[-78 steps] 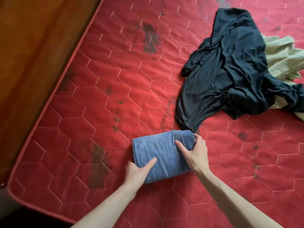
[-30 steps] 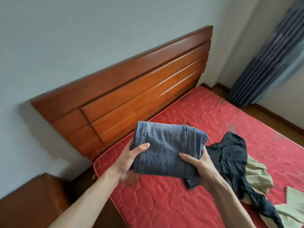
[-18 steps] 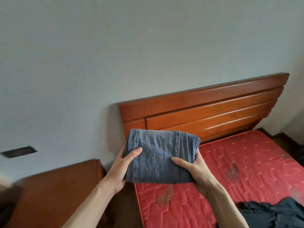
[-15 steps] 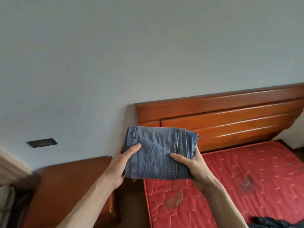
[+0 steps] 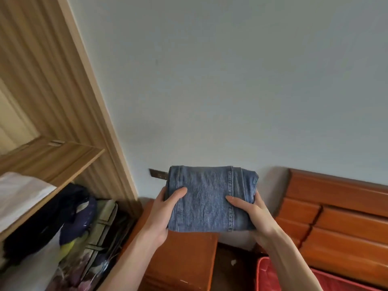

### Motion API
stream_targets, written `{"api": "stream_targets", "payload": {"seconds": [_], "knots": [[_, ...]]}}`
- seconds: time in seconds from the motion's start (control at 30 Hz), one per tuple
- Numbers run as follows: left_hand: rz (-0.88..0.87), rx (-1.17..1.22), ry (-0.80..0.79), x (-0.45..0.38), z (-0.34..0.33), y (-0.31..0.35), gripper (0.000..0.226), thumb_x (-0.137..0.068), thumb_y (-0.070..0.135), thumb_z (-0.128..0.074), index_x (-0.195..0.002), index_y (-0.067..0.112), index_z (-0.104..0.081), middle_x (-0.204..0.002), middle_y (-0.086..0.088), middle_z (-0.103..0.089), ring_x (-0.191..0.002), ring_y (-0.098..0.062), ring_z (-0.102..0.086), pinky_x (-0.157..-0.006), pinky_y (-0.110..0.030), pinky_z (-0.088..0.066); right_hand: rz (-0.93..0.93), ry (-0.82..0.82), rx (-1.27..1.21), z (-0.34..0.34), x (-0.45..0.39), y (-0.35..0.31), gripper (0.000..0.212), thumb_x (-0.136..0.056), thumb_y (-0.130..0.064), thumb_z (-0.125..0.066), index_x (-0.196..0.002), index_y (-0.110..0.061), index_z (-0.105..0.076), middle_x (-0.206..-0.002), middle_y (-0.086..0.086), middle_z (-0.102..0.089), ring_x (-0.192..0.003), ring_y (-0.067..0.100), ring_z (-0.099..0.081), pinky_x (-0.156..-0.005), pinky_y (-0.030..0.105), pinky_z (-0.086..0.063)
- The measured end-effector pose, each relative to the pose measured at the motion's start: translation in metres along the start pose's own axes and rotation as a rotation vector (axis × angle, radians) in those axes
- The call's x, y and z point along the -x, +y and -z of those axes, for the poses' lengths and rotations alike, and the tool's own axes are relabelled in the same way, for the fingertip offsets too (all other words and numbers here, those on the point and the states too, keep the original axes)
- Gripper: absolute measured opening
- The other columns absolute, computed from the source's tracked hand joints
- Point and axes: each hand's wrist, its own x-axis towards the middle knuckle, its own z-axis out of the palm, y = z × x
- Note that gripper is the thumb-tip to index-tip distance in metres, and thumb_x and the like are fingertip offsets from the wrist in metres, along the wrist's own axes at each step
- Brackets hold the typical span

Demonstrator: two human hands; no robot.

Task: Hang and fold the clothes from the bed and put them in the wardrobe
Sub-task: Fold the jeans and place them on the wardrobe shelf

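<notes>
Denim, folded jeans (image 5: 212, 198) in mid-air, left hand (image 5: 165, 208) and right hand (image 5: 251, 211) gripping the 2 ends, wardrobe (image 5: 52, 156) just left. Crowded shelves there; a loose grip could unroll the fold.

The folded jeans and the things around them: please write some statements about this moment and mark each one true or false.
1. Both hands hold the folded jeans, the left hand at one side and the right hand at the other. True.
2. The jeans lie on the red mattress. False: they are held in the air, above the wooden nightstand.
3. The open wardrobe stands to the left of the jeans. True.
4. The wardrobe shelf has nothing under it. False: dark clothes and other items are stored below it.
</notes>
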Motion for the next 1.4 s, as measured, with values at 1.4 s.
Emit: {"api": "stream_targets", "payload": {"seconds": [1.4], "knots": [[-0.238, 0.318, 1.320, -0.036, 0.428, 0.084, 0.047, -0.088, 0.045, -0.079, -0.126, 0.022, -0.064, -0.114, -0.002, -0.076, -0.102, -0.025, -0.074, -0.089, -0.042, -0.061, -0.359, -1.056, 0.404, -0.583, -0.247, 0.137, 0.061, -0.082, -0.036, -0.085, -0.135, -0.039, -0.057, -0.120, -0.002, -0.074, -0.108, 0.023, -0.072, -0.086, 0.042, -0.060]]}}
